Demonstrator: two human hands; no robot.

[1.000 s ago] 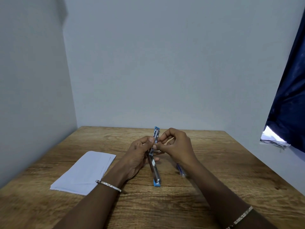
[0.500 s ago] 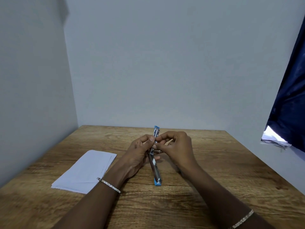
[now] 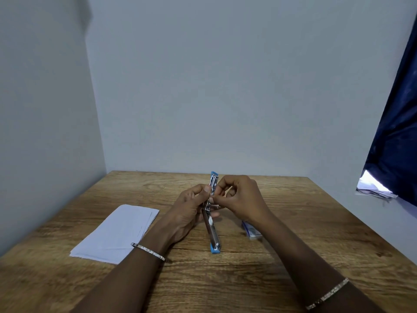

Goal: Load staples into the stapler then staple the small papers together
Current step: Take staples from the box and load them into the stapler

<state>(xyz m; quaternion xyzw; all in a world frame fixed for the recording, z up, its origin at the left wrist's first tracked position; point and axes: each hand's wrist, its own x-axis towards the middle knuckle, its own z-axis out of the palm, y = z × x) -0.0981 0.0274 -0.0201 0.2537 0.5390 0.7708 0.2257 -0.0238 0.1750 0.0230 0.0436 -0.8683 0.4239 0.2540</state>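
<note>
A blue and silver stapler [image 3: 213,231] is swung fully open, one arm lying on the table toward me, the other raised away. My left hand [image 3: 191,208] grips the stapler at its hinge and upper arm. My right hand [image 3: 239,197] pinches at the open staple channel just right of it; whether staples are between its fingertips I cannot tell. A small blue and white staple box [image 3: 251,231] lies on the table under my right wrist. A stack of small white papers [image 3: 117,233] lies to the left.
The wooden table [image 3: 293,222] meets grey walls at the back and left. A dark blue curtain [image 3: 397,132] hangs at the right, with some papers [image 3: 372,188] on a ledge beneath it.
My right hand has shifted slightly, uncovering the staple box beneath my wrist. The stapler and my left hand stay almost where they were.
</note>
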